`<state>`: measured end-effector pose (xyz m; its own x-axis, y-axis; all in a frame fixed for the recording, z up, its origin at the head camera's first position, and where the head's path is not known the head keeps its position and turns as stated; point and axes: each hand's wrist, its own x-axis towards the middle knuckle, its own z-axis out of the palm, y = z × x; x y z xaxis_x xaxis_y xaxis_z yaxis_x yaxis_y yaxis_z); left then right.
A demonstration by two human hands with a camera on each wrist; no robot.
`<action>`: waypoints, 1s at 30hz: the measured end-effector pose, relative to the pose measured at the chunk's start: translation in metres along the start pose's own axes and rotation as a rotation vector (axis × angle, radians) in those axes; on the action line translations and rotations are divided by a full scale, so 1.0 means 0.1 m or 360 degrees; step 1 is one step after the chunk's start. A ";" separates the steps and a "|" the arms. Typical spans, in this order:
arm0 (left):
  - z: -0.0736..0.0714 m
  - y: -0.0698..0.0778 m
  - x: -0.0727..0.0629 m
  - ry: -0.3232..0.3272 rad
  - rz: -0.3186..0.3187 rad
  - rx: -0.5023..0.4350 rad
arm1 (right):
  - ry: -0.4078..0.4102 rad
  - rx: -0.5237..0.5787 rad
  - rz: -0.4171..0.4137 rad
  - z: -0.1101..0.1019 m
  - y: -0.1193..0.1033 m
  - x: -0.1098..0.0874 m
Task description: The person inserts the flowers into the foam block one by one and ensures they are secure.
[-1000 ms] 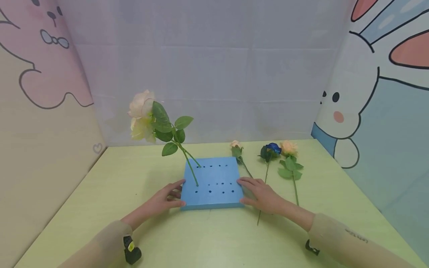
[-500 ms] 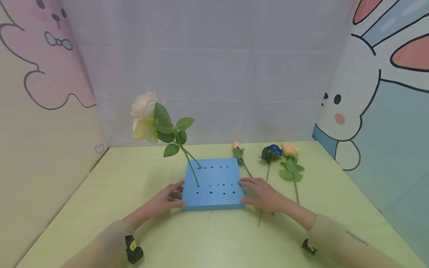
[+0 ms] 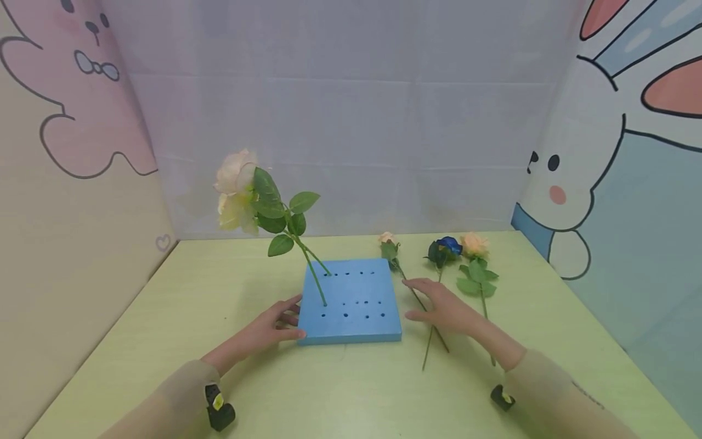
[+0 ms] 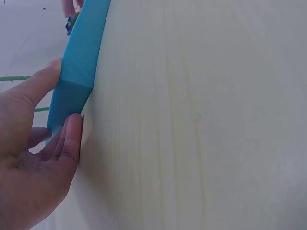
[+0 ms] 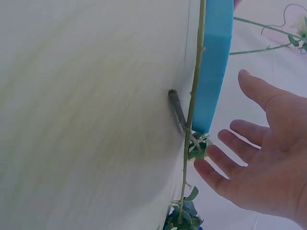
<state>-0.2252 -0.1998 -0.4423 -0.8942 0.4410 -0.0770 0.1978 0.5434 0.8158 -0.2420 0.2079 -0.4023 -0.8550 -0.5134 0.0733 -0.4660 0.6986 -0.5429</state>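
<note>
A blue foam board (image 3: 356, 329) with rows of small holes lies on the table. Two stems stand in its left part, leaning left, bearing a pale pink rose (image 3: 234, 172) and a yellowish-white flower (image 3: 236, 212). My left hand (image 3: 274, 323) holds the board's left edge. In the left wrist view, its thumb and fingers rest on two sides of the board's corner (image 4: 76, 67). My right hand (image 3: 443, 306) hovers just right of the board, apart from it, fingers spread, over the stems of a small pale rose (image 3: 388, 247) and a blue rose (image 3: 448, 246). The right wrist view shows its palm holding nothing.
A peach rose (image 3: 475, 246) with green leaves lies at the far right, its stem toward me. The pale rose's and blue rose's stems cross on the green table (image 3: 351, 390). A pale curtain (image 3: 351, 122) hangs behind, with cartoon-printed panels at both sides.
My right hand has let go of the board's right edge and moved a little to the right. My left hand stays at the left edge; the standing flowers keep their places in the board.
</note>
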 end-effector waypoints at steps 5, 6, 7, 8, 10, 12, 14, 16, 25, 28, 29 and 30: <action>0.00 -0.01 0.01 -0.0003 0.0001 -0.0016 | 0.0021 0.0055 0.0018 -0.03 0.10 0.01; 0.00 -0.01 0.01 -0.0006 0.0007 -0.0014 | 0.0021 0.0057 0.0017 -0.04 0.12 0.01; 0.00 -0.02 0.01 -0.0005 0.0008 -0.0011 | 0.0019 0.0060 0.0017 -0.04 0.14 0.01; 0.00 -0.02 0.01 -0.0007 0.0009 -0.0011 | 0.0017 0.0071 0.0026 -0.06 0.15 0.01; 0.00 -0.02 0.02 -0.0006 0.0007 -0.0004 | 0.0014 0.0090 0.0048 -0.08 0.18 0.01; 0.00 -0.02 0.02 -0.0005 0.0007 -0.0004 | 0.0029 0.0100 0.0064 -0.11 0.22 0.01; 0.00 -0.03 0.02 -0.0002 -0.0002 -0.0003 | 0.0040 0.0143 0.0086 -0.14 0.25 -0.01; 0.00 -0.03 0.02 0.0000 -0.0008 -0.0002 | 0.0058 0.0173 0.0098 -0.18 0.29 -0.04; 0.00 -0.02 0.00 0.0005 -0.0025 -0.0011 | 0.0174 0.0113 0.0189 -0.29 0.41 -0.17; 0.01 -0.02 0.00 0.0000 -0.0018 -0.0016 | 0.0217 0.0104 0.0244 -0.33 0.45 -0.22; 0.01 -0.03 0.00 0.0001 -0.0013 -0.0017 | 0.0230 0.0105 0.0258 -0.35 0.47 -0.24; 0.01 -0.03 0.00 -0.0001 -0.0009 -0.0018 | 0.0247 0.0103 0.0274 -0.36 0.48 -0.26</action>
<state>-0.2254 -0.2005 -0.4450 -0.8951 0.4383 -0.0818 0.1882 0.5377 0.8219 -0.2503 0.2733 -0.4002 -0.9476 -0.3036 0.0999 -0.2993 0.7330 -0.6108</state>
